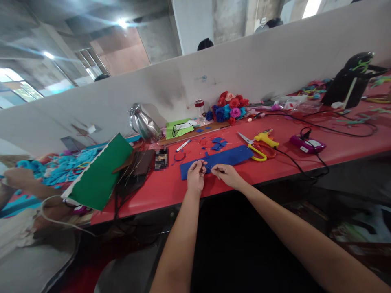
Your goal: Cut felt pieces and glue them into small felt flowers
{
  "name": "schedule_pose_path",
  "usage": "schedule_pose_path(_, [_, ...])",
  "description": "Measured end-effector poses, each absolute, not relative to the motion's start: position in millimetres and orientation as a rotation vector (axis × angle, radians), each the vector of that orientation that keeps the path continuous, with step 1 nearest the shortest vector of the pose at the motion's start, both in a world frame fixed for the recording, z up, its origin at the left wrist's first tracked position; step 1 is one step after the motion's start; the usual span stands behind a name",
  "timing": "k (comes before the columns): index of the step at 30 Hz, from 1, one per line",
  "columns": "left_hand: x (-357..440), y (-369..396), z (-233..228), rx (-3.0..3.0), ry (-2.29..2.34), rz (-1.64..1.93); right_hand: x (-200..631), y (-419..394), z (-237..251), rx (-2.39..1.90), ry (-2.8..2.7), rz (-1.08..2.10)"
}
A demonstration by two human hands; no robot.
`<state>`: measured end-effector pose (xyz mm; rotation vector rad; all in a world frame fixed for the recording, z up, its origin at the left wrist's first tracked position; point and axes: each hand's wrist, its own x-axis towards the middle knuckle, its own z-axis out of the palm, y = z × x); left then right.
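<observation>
My left hand (pixel 196 176) and my right hand (pixel 226 175) are close together at the near edge of a long blue strip (pixel 233 156), perhaps felt or crepe paper. Both have their fingertips pinched. Between them runs a thin pale strand (pixel 208 167), like wire or thread; its exact kind is too small to tell. Beyond the strip lie blue cut petal pieces (pixel 219 143) and red scraps (pixel 202 141). Scissors with yellow handles (pixel 258 153) lie open at the strip's right end, beside a yellow glue gun (pixel 266 139).
A purple power box (pixel 307 143) with black cords sits at right. Cloth flowers (pixel 229 108), a jar (pixel 200 110) and a steel jug (pixel 143 122) stand along the partition (pixel 171 81). A green board (pixel 102 175) leans at left, near another person's arm (pixel 27 183).
</observation>
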<state>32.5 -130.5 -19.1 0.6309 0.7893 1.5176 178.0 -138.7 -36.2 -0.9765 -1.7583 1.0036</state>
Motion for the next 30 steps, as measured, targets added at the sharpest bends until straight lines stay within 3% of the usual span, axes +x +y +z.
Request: schedule_pose_path(30, [32.1,-131.6,-18.0,0.669,0.804,1.494,178.1,-139.8,-34.3,-0.982,-1.769,1.004])
